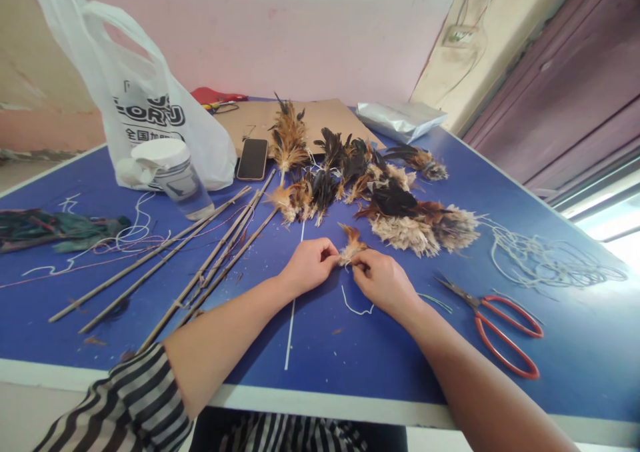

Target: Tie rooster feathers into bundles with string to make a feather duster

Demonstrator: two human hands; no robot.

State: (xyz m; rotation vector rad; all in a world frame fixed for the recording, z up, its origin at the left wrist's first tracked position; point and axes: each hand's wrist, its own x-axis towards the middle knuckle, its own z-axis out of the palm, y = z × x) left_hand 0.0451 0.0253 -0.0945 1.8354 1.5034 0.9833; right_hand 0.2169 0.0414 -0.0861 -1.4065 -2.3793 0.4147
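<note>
Between my two hands is a small tuft of brown and cream feathers [353, 244], just above the blue table. My left hand [313, 265] pinches it from the left with thumb and forefinger. On its other side, the closed fingers of my right hand [383, 280] grip the tuft's base. A piece of white string [356, 311] hangs or lies below the right fingers; whether it is tied to the tuft I cannot tell. Beyond the hands lie bunches of black, brown and cream feathers [400, 219]. Red-handled scissors [500, 325] rest right of my right forearm.
Several thin sticks [215, 272] lie at left, near a lidded cup [175, 175] and a white plastic bag [150, 99]. A phone [253, 159], cardboard [330, 122] and a silver packet [400, 120] are at the back. Tangled string [540, 252] lies at right, dark cloth-like material [55, 231] far left.
</note>
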